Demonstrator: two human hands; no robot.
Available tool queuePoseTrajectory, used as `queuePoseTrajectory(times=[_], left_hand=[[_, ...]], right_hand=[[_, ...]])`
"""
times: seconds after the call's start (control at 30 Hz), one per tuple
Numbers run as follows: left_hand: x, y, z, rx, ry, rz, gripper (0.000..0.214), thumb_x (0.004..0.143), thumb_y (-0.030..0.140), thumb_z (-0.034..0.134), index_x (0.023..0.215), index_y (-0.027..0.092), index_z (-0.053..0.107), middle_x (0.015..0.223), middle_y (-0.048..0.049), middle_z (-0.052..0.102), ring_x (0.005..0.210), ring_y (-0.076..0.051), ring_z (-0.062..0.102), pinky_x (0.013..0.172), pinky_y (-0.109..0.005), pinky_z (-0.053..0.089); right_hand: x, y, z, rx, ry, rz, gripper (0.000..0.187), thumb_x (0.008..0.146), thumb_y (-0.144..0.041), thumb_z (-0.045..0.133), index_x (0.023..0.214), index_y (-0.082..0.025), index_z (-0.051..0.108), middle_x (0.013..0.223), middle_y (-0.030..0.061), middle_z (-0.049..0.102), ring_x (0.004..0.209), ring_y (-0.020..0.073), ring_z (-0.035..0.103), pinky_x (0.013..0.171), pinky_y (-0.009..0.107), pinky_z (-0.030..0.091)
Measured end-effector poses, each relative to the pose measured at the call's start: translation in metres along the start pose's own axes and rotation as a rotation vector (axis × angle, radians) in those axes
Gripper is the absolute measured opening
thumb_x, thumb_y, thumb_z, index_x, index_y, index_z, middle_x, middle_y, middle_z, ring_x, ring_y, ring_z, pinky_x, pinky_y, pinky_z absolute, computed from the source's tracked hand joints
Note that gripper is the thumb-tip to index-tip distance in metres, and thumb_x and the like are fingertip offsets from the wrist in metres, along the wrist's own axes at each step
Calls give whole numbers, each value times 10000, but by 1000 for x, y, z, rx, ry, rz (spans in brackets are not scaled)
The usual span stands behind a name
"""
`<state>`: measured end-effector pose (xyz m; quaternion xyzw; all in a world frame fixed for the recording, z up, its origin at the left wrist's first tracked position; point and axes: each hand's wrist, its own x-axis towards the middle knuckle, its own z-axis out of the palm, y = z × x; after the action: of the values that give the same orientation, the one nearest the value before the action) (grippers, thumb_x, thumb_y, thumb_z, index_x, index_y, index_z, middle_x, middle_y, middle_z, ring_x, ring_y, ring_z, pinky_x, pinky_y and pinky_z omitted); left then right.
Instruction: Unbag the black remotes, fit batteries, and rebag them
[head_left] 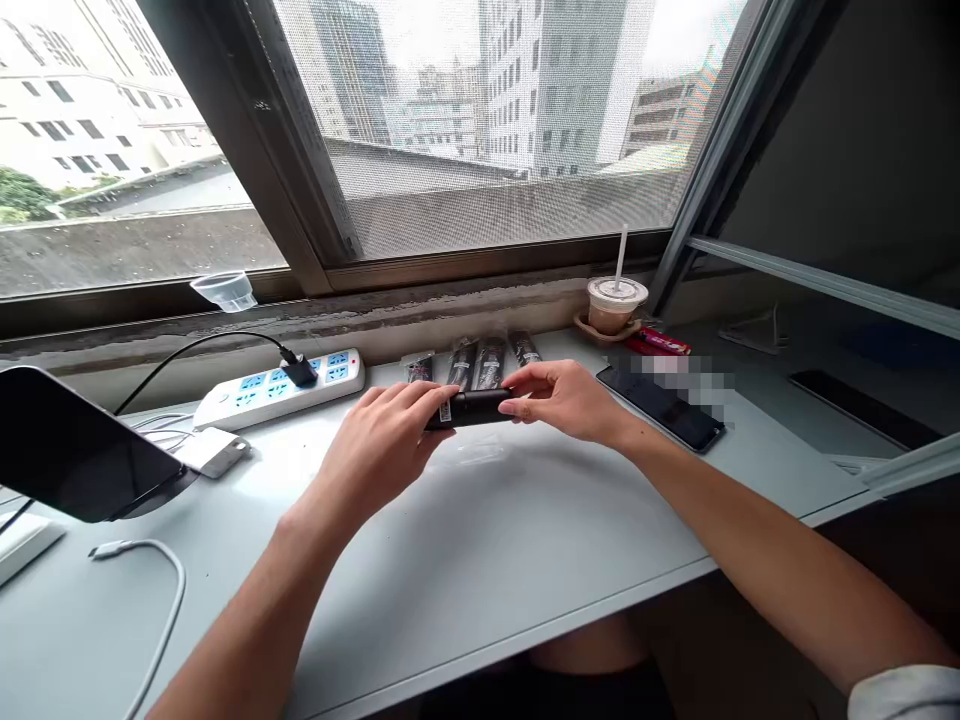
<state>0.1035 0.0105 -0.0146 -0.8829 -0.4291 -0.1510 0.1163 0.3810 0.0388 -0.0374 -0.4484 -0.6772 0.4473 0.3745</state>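
A slim black bar-shaped item (pixel 474 407) with a small white label at its left end is held level a little above the white desk (pixel 495 560). My left hand (pixel 382 440) grips its left end with the fingers curled round it. My right hand (pixel 561 398) pinches its right end. Behind it, several similar black items in clear wrappers (pixel 480 360) lie side by side near the window ledge.
A white power strip (pixel 277 388) with a black plug lies at the back left, beside a white adapter (pixel 214 450) and a dark tablet (pixel 71 450). A phone (pixel 664 408), a red packet (pixel 660 343) and a lidded drink cup (pixel 615 303) are at the right. A white cable (pixel 161 590) trails front left.
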Motion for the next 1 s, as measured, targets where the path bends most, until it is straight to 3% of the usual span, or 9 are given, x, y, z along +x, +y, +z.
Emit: queuePoseTrajectory(times=[0.2, 0.4, 0.6, 0.73, 1.0], left_hand=[[-2, 0, 1, 24, -6, -18, 424, 1028, 311, 598, 1442, 221, 608, 1347, -119, 725, 1141, -327, 706, 907, -474, 535], [-4, -10, -3, 40, -1, -107, 436, 1015, 358, 609, 1428, 220, 613, 1320, -111, 745, 1146, -345, 713, 971, -500, 541], [-8, -28, -9, 40, -27, -200, 434, 973, 341, 649, 1393, 233, 645, 1283, -104, 752, 1101, -363, 728, 933, -498, 567], [-9, -31, -9, 37, -40, -196, 422, 974, 345, 640, 1383, 241, 655, 1291, -100, 744, 1069, -356, 731, 901, -487, 572], [-9, -29, -8, 16, -49, -171, 399, 975, 351, 621, 1356, 245, 675, 1284, -109, 743, 1045, -336, 722, 895, -467, 569]], right_hand=[[1, 2, 1, 43, -4, 48, 463, 790, -380, 911, 1197, -209, 772, 970, 77, 821, 755, 215, 754, 731, 377, 623], [3, 5, -8, -3, -20, -45, 292, 850, -424, 838, 1047, -214, 789, 1045, 75, 800, 852, 229, 760, 735, 354, 609], [7, 13, -15, 54, -67, -122, 170, 872, -355, 808, 910, -198, 757, 1255, 117, 762, 1242, 276, 704, 1058, 437, 569], [7, 16, -15, 7, -66, -180, 136, 884, -327, 796, 883, -195, 763, 1283, 115, 747, 1296, 275, 678, 1133, 470, 534], [10, 20, -13, 82, -47, -336, 376, 860, -323, 841, 1219, -247, 758, 1335, 67, 699, 1350, 255, 627, 1203, 480, 503]])
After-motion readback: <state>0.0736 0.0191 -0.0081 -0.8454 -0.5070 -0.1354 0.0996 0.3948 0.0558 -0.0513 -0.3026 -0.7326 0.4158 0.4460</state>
